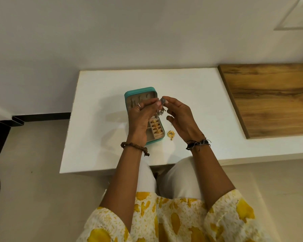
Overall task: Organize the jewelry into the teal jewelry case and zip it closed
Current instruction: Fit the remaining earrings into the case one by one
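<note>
The teal jewelry case (140, 91) lies open on the white table (103, 119), its lid tilted back. Several gold rings (155, 126) sit in the beige ring rolls on the case's right side. Above the case, my left hand (142, 117) and my right hand (180, 117) both pinch a silver dangling earring (162, 102) between their fingertips; small beads hang from it. A gold pendant earring (171, 134) lies on the table just right of the case, below my right hand. My left hand hides much of the case's tray.
A wooden board (269, 98) covers the table's right part. The wall stands close behind the table. My knees in white trousers reach under the front edge. A dark frame (5, 126) sits on the floor at left.
</note>
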A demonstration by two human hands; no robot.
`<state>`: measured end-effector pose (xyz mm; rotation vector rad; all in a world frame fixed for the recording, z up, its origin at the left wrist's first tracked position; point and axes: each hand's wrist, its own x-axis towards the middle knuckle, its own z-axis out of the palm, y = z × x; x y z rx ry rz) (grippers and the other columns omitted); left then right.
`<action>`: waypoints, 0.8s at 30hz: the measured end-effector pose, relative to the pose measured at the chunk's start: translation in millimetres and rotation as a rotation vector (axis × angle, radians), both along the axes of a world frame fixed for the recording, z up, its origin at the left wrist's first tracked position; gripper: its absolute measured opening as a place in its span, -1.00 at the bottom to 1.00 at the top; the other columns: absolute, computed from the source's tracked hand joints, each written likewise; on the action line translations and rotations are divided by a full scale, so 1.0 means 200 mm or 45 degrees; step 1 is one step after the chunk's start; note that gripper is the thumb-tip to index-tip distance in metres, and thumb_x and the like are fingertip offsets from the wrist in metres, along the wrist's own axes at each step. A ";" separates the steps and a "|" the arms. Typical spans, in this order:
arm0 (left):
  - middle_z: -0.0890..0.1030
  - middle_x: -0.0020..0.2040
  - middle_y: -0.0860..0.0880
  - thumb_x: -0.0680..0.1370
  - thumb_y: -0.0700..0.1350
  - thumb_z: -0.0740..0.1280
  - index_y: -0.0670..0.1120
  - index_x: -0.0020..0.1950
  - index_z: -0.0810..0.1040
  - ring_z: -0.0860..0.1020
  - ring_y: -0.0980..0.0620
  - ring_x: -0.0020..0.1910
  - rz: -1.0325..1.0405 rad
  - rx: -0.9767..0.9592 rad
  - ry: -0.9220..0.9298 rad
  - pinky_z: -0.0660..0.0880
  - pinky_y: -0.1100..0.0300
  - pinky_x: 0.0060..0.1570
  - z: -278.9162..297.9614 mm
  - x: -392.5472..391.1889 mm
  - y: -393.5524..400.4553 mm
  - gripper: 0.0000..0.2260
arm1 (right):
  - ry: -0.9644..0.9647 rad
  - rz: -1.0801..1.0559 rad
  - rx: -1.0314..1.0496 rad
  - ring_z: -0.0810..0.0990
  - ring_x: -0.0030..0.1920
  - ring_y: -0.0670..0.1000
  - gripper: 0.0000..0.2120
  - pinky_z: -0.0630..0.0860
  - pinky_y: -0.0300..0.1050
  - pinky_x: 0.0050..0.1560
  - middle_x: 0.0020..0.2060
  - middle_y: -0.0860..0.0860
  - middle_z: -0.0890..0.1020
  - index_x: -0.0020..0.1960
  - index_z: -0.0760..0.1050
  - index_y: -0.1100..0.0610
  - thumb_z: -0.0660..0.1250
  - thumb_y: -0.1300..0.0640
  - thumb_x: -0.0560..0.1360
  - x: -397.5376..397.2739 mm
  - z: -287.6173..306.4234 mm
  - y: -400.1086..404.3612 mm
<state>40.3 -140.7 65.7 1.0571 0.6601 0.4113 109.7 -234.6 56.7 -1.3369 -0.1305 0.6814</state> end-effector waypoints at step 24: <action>0.61 0.02 -0.16 0.50 -0.26 0.32 -0.23 0.15 0.54 0.63 0.02 -0.10 0.007 -0.281 0.017 0.56 0.20 0.02 0.00 -0.10 0.14 -0.76 | -0.243 -0.029 -0.150 0.55 -0.38 -0.25 -0.84 0.43 -0.44 -0.35 -0.25 0.01 0.64 0.04 0.59 0.24 0.29 0.23 0.51 -0.06 0.04 0.04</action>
